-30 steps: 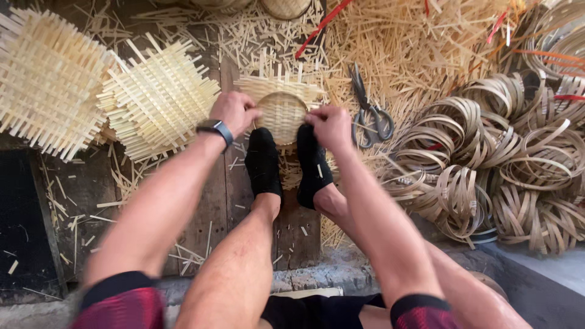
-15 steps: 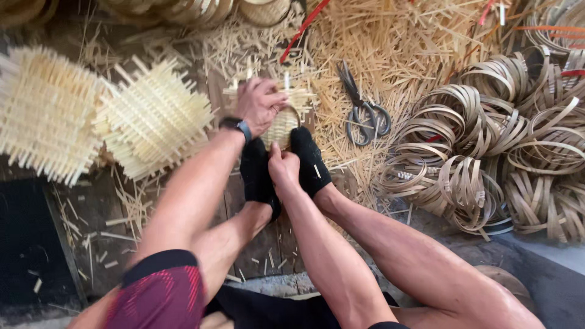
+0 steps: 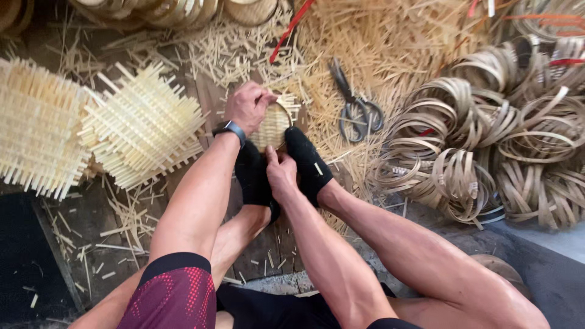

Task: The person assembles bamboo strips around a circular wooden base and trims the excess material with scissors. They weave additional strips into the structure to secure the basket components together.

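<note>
Gripping the far rim of a small round woven basket (image 3: 273,125), your left hand (image 3: 248,106) has its fingers curled over the edge at about the basket's eleven o'clock, the thumb side pinching the thin hoop that runs round the top. A dark watch (image 3: 230,130) sits on that wrist. The basket itself rests on the wooden boards (image 3: 201,91) just beyond your two feet in black socks (image 3: 308,161), whose toes press against its near side at roughly six o'clock.

Your right hand (image 3: 280,173) lies low between the feet, at the basket's six o'clock, fingers bent inward. It looks to be pinching something at the basket's lower edge, but the view there is crowded by the socks and I cannot tell what, if anything, it has hold of.

At nine o'clock from the basket lie two flat woven mats (image 3: 143,125) with loose strip ends sticking out all round, the nearer one overlapping the farther. At three o'clock, near but apart, a pair of metal scissors (image 3: 356,103) lies on a bed of short bamboo offcuts (image 3: 396,42). Farther out at three to four o'clock sits a heap of coiled bamboo strips (image 3: 487,140), well apart from both hands.
</note>
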